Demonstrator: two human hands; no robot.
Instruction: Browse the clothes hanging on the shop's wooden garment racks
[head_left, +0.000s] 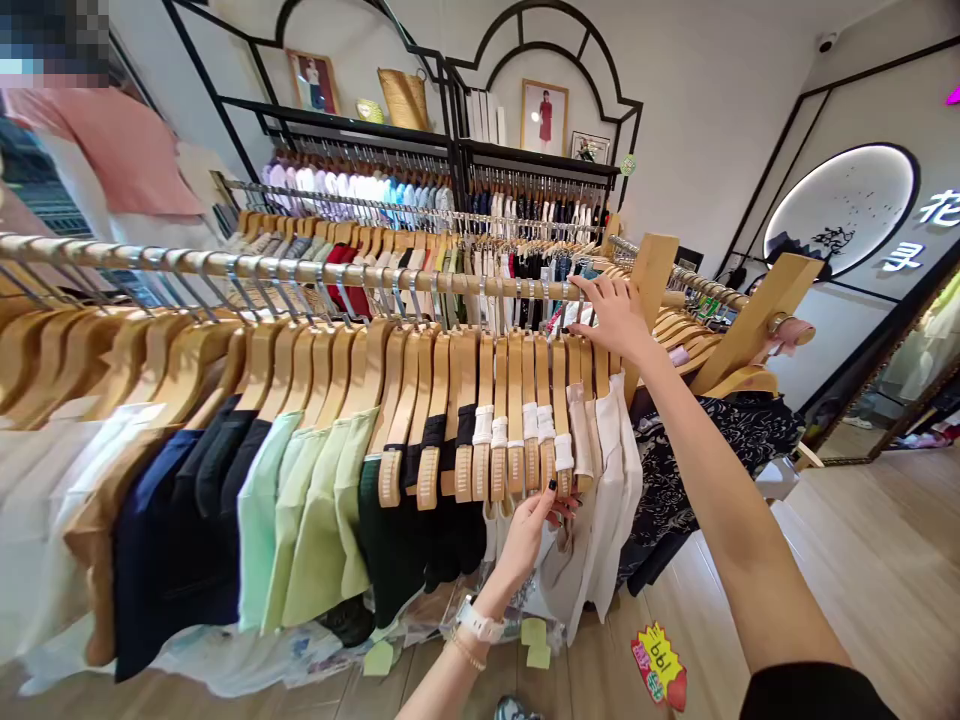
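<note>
A long wooden clothes rail crosses in front of me, packed with wooden hangers. My right hand is up at the rail's right end, its thumb and fingers closed around a hanger near its hook. Lower down, my left hand, with a white watch on the wrist, pinches the edge of a white garment below the hanger ends. Its other fingers are partly behind the fabric. Black garments hang to the left of it, and pale cream ones to the right.
Light green tops and navy ones hang farther left. A wooden post ends the rail; a black patterned garment hangs beyond. On the floor lies a yellow and red price sign. A person in a pink top is at left.
</note>
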